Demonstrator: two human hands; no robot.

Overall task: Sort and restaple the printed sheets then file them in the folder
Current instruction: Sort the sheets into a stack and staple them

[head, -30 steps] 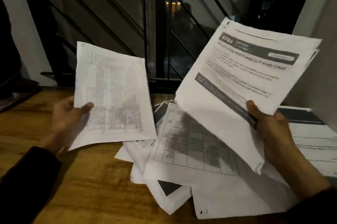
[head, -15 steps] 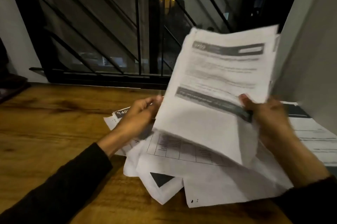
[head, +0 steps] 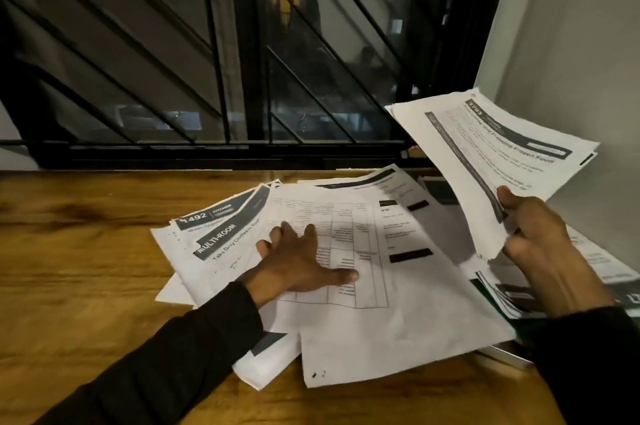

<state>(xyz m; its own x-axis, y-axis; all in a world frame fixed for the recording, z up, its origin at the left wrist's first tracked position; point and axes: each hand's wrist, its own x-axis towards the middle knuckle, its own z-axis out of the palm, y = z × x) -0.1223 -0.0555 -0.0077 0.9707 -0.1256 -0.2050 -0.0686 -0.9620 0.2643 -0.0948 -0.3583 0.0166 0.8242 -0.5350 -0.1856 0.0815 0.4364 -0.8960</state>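
Hands sit apart over the desk (head: 86,251); the left hand (head: 298,265) lies flat with fingers spread on the table-printed sheet (head: 346,251) that tops the loose pile of sheets (head: 221,237), pressing rather than gripping; the right hand (head: 540,244) is raised at about three o'clock from the left one, thumb over and fingers curled under the lower edge of a held bundle (head: 491,154), which it pinches clear of the desk. That bundle tilts up and away, its long axis running roughly from seven o'clock to one o'clock, its far corner close to the wall; the pile underneath fans out from the middle of the desk, its topmost page lying with the long axis from about eleven to five o'clock. More sheets (head: 609,269) lie beneath the right wrist at four o'clock, over something dark green that may be the folder, though this cannot be told for sure; no stapler shows. Judging by this, sorting is only partly done; the left hand, already touching the pile, is the nearer one to lift the next page toward the bundle at its three o'clock.
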